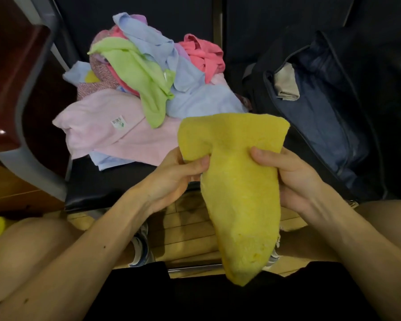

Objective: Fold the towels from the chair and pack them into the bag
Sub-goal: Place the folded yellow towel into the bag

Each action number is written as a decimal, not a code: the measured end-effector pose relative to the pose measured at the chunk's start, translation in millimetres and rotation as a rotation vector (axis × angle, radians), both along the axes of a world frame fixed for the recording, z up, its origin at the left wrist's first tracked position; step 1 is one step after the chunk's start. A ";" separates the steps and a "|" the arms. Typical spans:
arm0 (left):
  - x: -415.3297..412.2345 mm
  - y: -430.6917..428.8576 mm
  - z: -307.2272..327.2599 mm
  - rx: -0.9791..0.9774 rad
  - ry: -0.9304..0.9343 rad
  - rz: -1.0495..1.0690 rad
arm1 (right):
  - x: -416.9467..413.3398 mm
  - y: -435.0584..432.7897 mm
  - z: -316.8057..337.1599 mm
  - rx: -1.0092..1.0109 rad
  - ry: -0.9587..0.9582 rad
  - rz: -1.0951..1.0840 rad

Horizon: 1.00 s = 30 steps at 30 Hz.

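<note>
Two hands are being used to hold one yellow towel [241,193] in the air, above the person's lap and bare knees and just in front of the chair [102,186]. The left hand [183,174] is clamped on the towel's left edge, with the thumb pressing on the front. The right hand [294,179] is gripping the right edge, thumb laid across the front and fingers hidden behind the cloth.

The towel's long axis is running almost straight up and down. Its broad, flat end is being held uppermost and farthest away, while its narrow, rounded end is hanging down, pointing toward the lap.

Folding appears to be the step in hand, with the towel seemingly part-gathered but not yet squared. The next move is likely calling for the hanging end to be brought up to the broad end, the edges matched, and the bundle carried rightward.

Farther off, a loose pile of towels [137,89] in pink, green, blue and coral is lying unfolded on the chair's dark seat. To its right, the dark blue bag [322,117] is lying open, with one folded beige towel [286,85] already inside.
</note>
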<state>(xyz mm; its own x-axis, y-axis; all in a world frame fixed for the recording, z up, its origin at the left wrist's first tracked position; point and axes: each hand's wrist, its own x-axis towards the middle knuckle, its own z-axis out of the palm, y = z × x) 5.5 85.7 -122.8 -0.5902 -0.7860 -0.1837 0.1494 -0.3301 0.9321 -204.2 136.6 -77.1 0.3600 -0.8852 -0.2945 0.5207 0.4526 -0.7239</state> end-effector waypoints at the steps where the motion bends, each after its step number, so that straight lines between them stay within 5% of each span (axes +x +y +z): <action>1: -1.8 1.0 0.6 0.020 0.028 -0.012 | -0.7 -0.3 -0.3 0.000 -0.005 0.011; 6: -1.5 -0.7 2.8 0.090 0.015 0.071 | -4.4 -1.7 5.3 0.005 0.033 -0.006; 14: 12.9 -12.3 25.0 0.031 -0.252 0.340 | -12.6 -20.0 -5.1 0.145 0.521 -0.287; 19: 18.5 -19.7 18.4 0.028 -0.293 0.513 | -13.1 -22.1 -7.9 -0.004 0.713 -0.436; 24: 27.7 -24.5 21.2 -0.041 -0.222 0.543 | -7.7 -19.9 -5.7 -0.269 0.785 -0.179; 30: 37.4 -26.1 17.1 -0.229 -0.272 0.367 | -8.6 -24.5 -14.7 -0.443 1.195 -0.039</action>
<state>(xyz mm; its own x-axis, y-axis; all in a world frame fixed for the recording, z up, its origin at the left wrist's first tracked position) 42.9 59.5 -105.6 -0.2223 -0.9707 -0.0912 -0.0408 -0.0842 0.9956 -212.8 112.1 -91.8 0.0476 -0.9944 -0.0939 -0.5497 0.0524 -0.8337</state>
